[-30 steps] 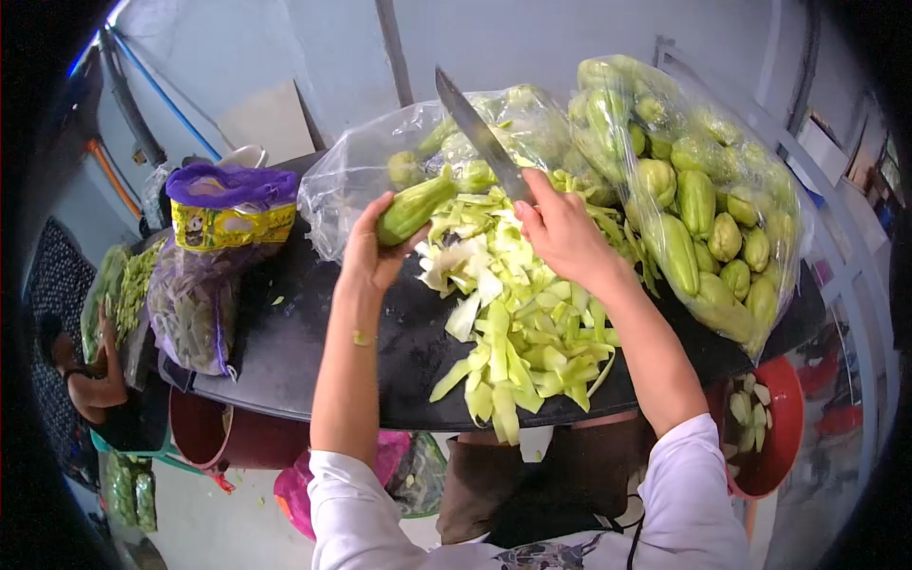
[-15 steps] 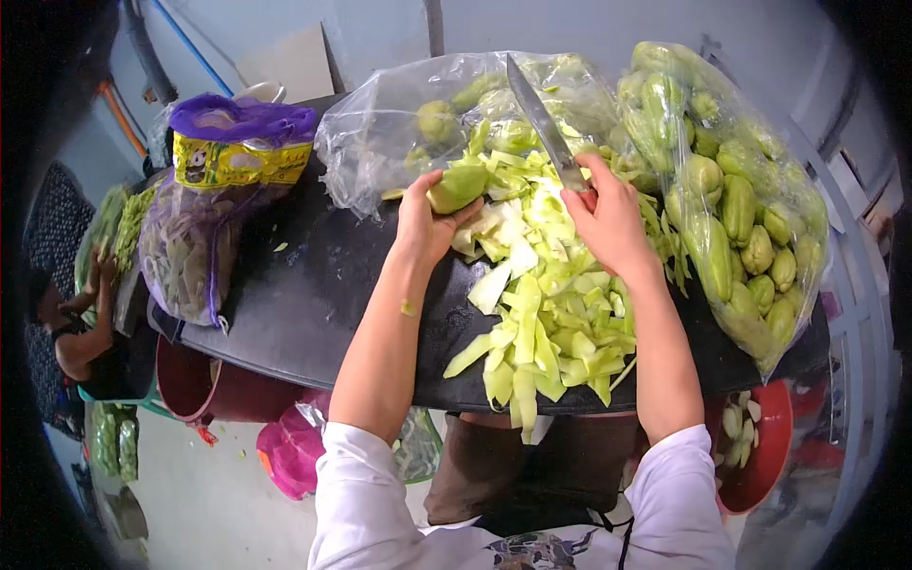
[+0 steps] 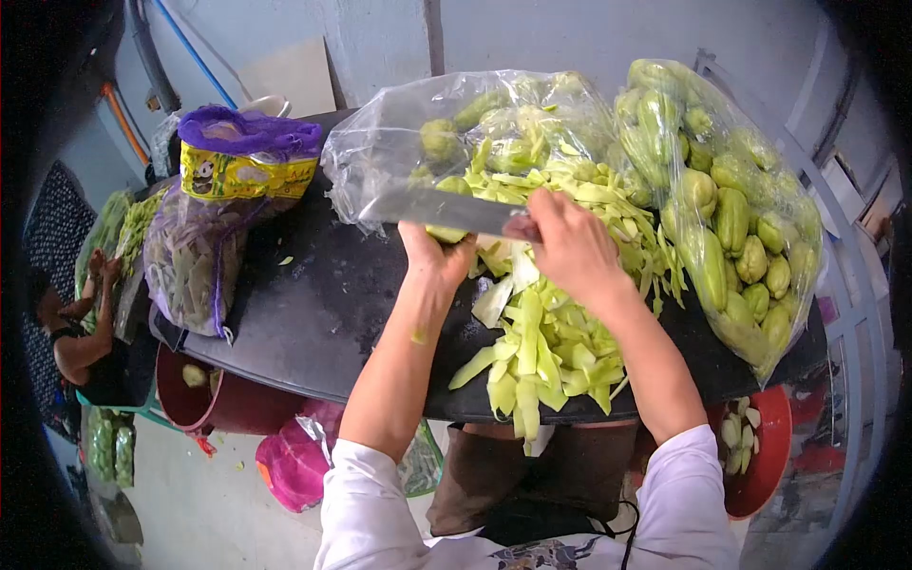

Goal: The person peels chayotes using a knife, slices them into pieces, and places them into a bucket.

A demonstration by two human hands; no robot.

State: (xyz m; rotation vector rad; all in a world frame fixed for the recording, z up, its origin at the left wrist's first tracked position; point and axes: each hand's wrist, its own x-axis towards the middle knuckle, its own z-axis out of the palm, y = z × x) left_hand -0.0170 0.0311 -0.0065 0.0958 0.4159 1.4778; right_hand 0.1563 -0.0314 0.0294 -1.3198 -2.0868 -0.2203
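Observation:
My left hand [image 3: 435,261] is closed around a pale green chayote [image 3: 446,233], which is partly hidden behind the blade. In my right hand [image 3: 575,242] is the handle of a large knife [image 3: 442,209]. Its broad blade lies nearly level across the chayote and points left. Beneath and between my forearms, a heap of green peel strips [image 3: 546,332] covers the table and hangs over its front edge. Just beyond my hands, an opened clear plastic bag [image 3: 375,133] holds several chayotes. A fuller clear bag of chayotes [image 3: 731,218] leans at the right.
A purple mesh bag [image 3: 195,261] stands on the left of the black table [image 3: 304,318]. Below are a dark red tub [image 3: 237,404] and a red basin [image 3: 769,456] with pale pieces. At far left, another person's hands [image 3: 103,271] are on green vegetables.
The knife has swung from pointing up and away to lying level across the chayote. My right hand has moved left and nearer to my left hand, which still grips the chayote.

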